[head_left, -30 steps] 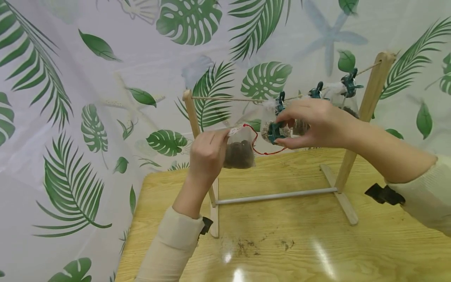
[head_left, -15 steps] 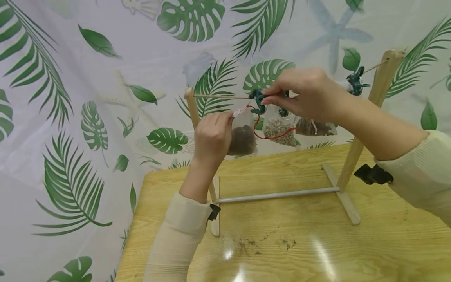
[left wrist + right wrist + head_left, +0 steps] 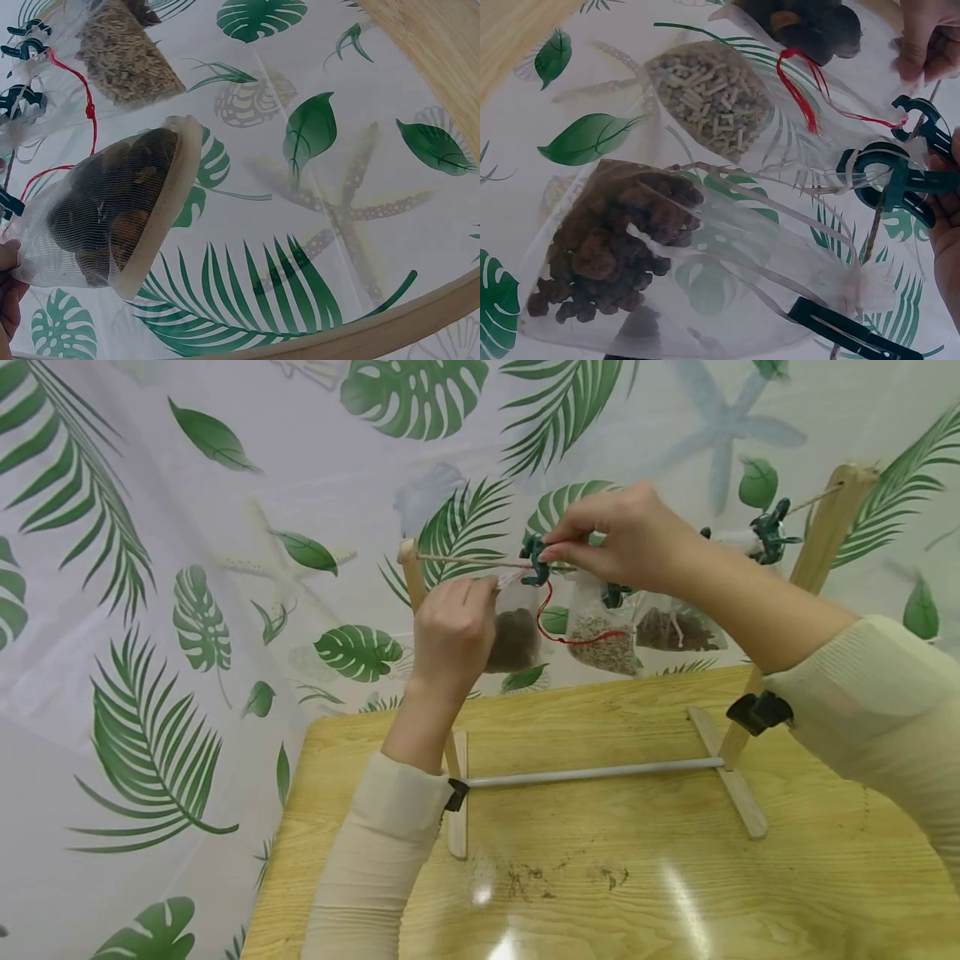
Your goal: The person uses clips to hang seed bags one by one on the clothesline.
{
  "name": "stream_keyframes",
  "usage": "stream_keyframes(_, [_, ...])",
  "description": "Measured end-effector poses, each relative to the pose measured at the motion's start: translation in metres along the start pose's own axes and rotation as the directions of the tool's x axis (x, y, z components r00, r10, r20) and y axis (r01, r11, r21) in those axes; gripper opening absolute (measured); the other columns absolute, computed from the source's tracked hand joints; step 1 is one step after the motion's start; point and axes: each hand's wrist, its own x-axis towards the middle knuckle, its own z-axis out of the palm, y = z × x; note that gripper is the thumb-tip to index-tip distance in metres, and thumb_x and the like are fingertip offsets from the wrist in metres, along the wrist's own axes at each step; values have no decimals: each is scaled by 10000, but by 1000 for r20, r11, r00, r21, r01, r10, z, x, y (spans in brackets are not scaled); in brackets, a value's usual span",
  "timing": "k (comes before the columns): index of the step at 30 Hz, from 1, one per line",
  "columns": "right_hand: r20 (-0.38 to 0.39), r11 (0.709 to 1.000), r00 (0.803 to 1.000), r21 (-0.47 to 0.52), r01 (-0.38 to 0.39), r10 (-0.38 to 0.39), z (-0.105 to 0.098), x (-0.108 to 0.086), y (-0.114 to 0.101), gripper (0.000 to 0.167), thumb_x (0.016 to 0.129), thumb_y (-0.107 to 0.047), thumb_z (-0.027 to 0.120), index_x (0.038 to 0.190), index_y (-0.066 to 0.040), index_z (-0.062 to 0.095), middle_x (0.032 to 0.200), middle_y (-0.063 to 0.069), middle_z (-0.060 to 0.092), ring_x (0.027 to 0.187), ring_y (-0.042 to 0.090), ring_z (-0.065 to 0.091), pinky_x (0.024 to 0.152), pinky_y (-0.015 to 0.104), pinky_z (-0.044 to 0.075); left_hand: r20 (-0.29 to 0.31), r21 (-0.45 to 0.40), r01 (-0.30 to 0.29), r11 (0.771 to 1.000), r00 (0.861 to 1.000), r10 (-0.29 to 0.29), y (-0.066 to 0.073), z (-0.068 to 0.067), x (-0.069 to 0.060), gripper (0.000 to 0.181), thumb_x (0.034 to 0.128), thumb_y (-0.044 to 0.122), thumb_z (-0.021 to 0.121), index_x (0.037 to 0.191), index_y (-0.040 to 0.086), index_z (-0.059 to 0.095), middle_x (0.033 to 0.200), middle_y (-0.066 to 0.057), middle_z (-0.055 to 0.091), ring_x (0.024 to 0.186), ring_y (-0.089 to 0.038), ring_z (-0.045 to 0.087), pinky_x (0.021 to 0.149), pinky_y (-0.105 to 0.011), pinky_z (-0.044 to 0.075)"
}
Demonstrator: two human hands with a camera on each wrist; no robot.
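Note:
My left hand (image 3: 455, 628) pinches the gathered top of a mesh bag (image 3: 112, 202) filled with dark, rounded pieces. The bag hangs just below the rope (image 3: 457, 560) of a wooden stand. Between thumb and fingers, my right hand (image 3: 626, 533) pinches a dark green clip (image 3: 536, 562), which sits at the rope and the bag's top. In the right wrist view, that clip's jaws stand around the rope beside the bag top. A red cord (image 3: 551, 631) dangles from the bag's top. Whether the clip bites the bag cannot be told.
Other clipped bags hang to the right: one with pale pellets (image 3: 712, 97), one with brown lumps (image 3: 607, 247). Another green clip (image 3: 771, 532) sits near the right post (image 3: 825, 543). A white bar (image 3: 592, 773) joins the stand's feet above the wooden table (image 3: 637, 877).
My right hand has brought the green clip up and left, from in front of the pellet bag to the rope. My left hand has raised the mesh bag towards the rope.

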Motion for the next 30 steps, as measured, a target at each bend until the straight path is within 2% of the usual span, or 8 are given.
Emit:
stream_keyframes(4, [-11,998,999,39,-42,42,2,0,3,69,767,6,752,782,4,684,716,77,685,541,132,604,531,121,401,-11,4,-11,1000,1000,11,2,0,9,125,897,47,622,785,2,653,674,-83,623,613,-229,593,594,-316,499])
stream_keyframes(9, [-14,991,995,84,-101,102,5,2,2,48,791,2,733,806,-15,691,735,56,701,536,127,595,519,106,374,-26,6,-4,1000,1000,4,3,0,12,119,887,58,637,786,2,663,688,-80,641,630,-230,601,612,-315,504])
stream_keyframes(14, [49,973,977,97,-211,207,6,4,2,38,841,-67,705,836,-34,687,745,34,700,581,126,605,549,124,401,-49,-21,-15,1000,999,14,1,2,10,120,888,32,622,781,-4,663,685,-87,639,630,-236,593,617,-325,498])
stream_keyframes(16, [114,950,953,106,-294,282,4,6,1,87,858,-111,696,894,-32,687,772,35,701,638,138,625,587,137,427,-56,-31,-21,999,998,20,1,1,10,120,889,26,618,782,-4,663,690,-87,641,635,-238,594,620,-327,497])
stream_keyframes(19, [231,897,891,122,-426,391,-1,8,-1,229,874,-184,687,1041,-28,669,852,52,700,763,156,649,656,160,454,-59,-30,-32,999,998,30,1,-1,10,119,890,34,620,785,0,664,692,-85,641,637,-237,597,619,-325,495])
stream_keyframes(22, [315,861,839,110,-497,444,-4,10,-3,396,879,-254,680,1196,-28,607,958,76,686,876,170,644,706,218,469,-52,-18,-39,999,998,38,1,-2,11,107,883,41,633,787,3,662,697,-82,645,637,-234,598,612,-323,492])
stream_keyframes(23, [327,859,833,105,-502,447,-4,10,-4,419,885,-264,672,1220,-27,590,983,85,681,892,179,643,711,247,475,-48,-14,-45,999,998,44,1,-3,10,97,878,39,638,792,2,663,703,-84,650,639,-235,599,611,-323,493])
stream_keyframes(30, [323,890,856,77,-449,404,-3,7,-14,532,889,-241,670,1303,44,497,1167,185,620,1015,289,618,850,424,500,-52,-38,-72,997,996,70,3,-4,-2,52,840,31,678,823,-17,687,714,-97,672,651,-234,623,640,-331,519])
